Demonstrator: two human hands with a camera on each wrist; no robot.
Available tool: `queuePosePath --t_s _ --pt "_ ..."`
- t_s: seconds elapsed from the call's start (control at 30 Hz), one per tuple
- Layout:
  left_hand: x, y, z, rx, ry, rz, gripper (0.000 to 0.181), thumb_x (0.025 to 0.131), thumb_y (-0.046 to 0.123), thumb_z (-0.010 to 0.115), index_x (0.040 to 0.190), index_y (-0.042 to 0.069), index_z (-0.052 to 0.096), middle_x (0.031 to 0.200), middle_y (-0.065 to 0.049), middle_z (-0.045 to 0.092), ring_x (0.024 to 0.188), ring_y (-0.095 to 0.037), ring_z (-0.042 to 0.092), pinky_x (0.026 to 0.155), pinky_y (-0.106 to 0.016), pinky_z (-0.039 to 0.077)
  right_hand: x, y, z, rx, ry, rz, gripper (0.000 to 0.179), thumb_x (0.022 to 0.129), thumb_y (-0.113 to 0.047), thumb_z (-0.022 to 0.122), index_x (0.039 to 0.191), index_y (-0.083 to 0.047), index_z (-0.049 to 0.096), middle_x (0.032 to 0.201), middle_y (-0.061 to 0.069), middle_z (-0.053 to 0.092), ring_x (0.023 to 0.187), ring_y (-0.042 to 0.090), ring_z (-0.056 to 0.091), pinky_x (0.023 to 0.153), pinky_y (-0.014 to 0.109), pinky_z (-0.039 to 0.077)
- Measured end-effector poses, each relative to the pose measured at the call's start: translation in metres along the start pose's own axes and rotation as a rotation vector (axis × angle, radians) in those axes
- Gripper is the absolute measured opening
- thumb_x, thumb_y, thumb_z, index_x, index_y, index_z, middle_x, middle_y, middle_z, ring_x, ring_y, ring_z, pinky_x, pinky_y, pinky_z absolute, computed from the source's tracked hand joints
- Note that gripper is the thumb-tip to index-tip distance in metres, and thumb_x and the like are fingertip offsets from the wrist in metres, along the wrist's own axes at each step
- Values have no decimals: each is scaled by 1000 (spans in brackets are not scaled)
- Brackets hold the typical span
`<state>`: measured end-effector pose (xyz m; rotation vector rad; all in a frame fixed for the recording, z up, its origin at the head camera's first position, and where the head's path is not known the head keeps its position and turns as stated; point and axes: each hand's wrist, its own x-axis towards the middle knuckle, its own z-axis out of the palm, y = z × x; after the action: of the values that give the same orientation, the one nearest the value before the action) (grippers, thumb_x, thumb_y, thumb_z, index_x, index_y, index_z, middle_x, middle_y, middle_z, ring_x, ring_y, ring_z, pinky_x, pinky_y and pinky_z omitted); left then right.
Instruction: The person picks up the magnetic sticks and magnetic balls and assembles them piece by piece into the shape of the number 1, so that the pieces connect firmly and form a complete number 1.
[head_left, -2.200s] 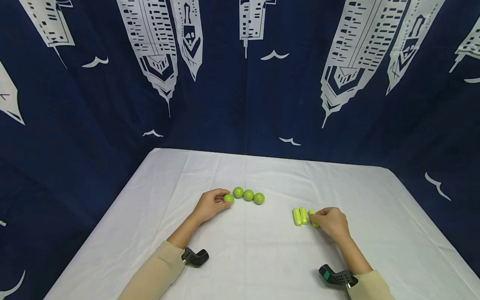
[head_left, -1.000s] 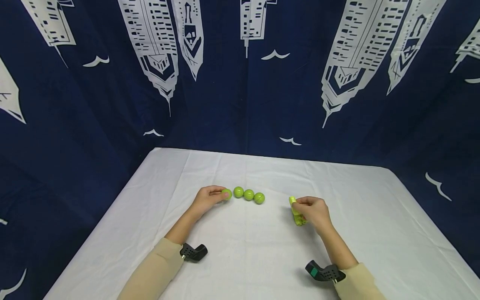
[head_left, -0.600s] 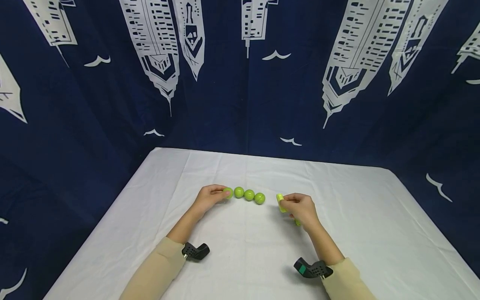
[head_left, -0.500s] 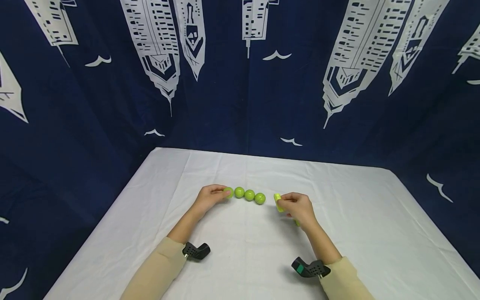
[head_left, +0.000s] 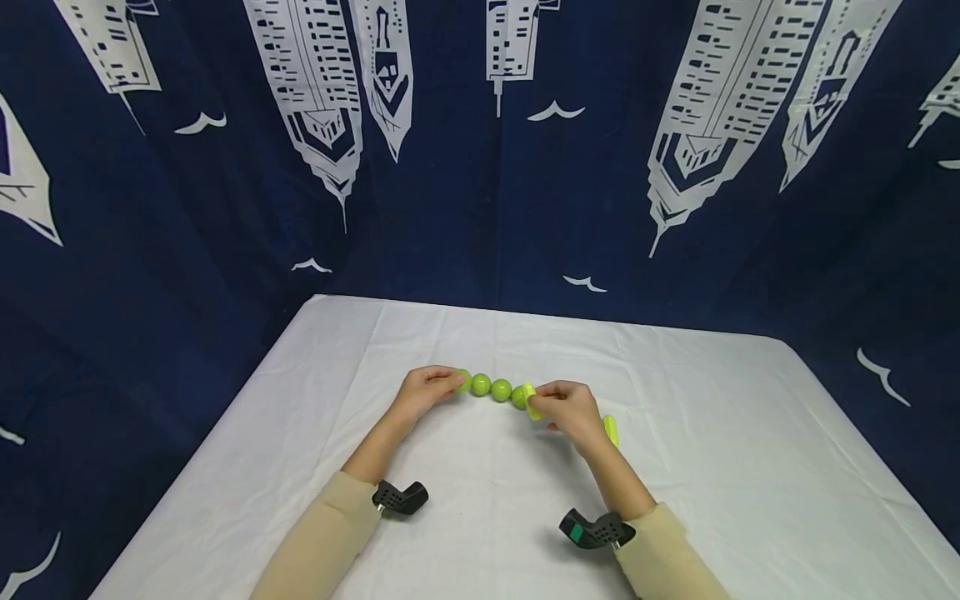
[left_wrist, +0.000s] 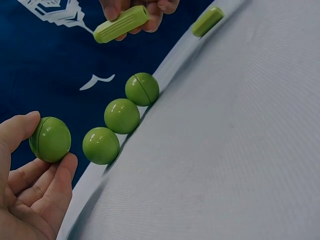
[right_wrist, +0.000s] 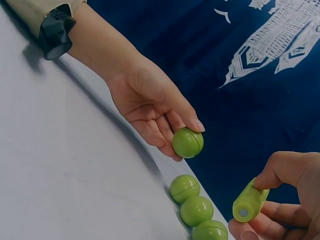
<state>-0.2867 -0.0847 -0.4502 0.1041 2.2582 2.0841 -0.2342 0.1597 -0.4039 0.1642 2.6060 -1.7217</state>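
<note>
My left hand (head_left: 426, 395) pinches a glossy green ball (left_wrist: 51, 140) between thumb and fingertips; a seam runs round it. Beside it, three like balls (head_left: 501, 390) lie in a touching row on the white cloth. A short ribbed yellow-green rod (left_wrist: 121, 24) is pinched in my right hand (head_left: 572, 410). In the right wrist view a grey metal disc (right_wrist: 243, 212) shows in the rod's end. From the head, the held rod overlaps the right end ball of the row. Another yellow-green rod (head_left: 611, 430) lies on the cloth behind the right wrist, partly hidden by it.
A white cloth (head_left: 705, 467) covers the table. Dark blue fabric (head_left: 450, 225) printed with white buildings and birds hangs behind and at the sides. A black wrist camera (head_left: 597, 530) sits on the right forearm, another black camera (head_left: 401, 497) on the left.
My right hand has lifted the rod from beside the other rods and carried it left to the row of balls. The left hand has moved its ball slightly up and closer to the row.
</note>
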Motion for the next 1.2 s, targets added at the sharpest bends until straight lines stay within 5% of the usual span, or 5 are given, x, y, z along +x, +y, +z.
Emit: queuePosePath --t_s 0.53,1.2 --pt "-1 -2 2 -60 45 -35 31 88 14 73 109 -9 68 98 -11 70 82 -13 66 81 -26 57 -1 -7 30 72 -48 -17 24 82 -13 73 99 4 70 84 7 67 70 14 59 55 27 55" --pt "1 -12 1 -130 -24 -26 35 91 14 69 112 -13 65 103 -18 69 86 -15 68 85 -29 57 2 -8 58 137 -119 -29 23 81 -11 71 97 6 69 85 9 67 67 15 62 57 29 57"
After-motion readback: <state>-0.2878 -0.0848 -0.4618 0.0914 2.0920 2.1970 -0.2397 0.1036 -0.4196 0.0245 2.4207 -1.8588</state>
